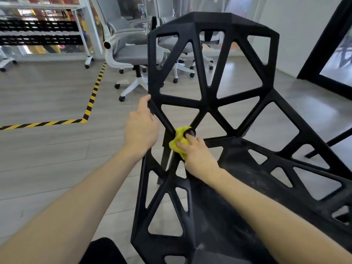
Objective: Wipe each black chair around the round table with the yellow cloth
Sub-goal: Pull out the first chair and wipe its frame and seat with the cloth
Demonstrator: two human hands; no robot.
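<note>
Black lattice chair fills centre frame, backrest upright, its long axis running from 6 to 12 o'clock, seat toward 4 o'clock. Left hand grips the backrest's edge at 9 o'clock. Right hand holds a bunched yellow cloth pressed to a strut junction. Grey office chair stands behind at 11 o'clock.

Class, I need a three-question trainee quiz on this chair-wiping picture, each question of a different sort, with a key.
1. True or false: the left hand holds the yellow cloth.
2. Which hand grips the black chair frame at its side edge? A left B right
3. Fill in: the tape on the floor is yellow and ____.

Key: 1 false, the right hand holds it; 2 A; 3 black.
</note>
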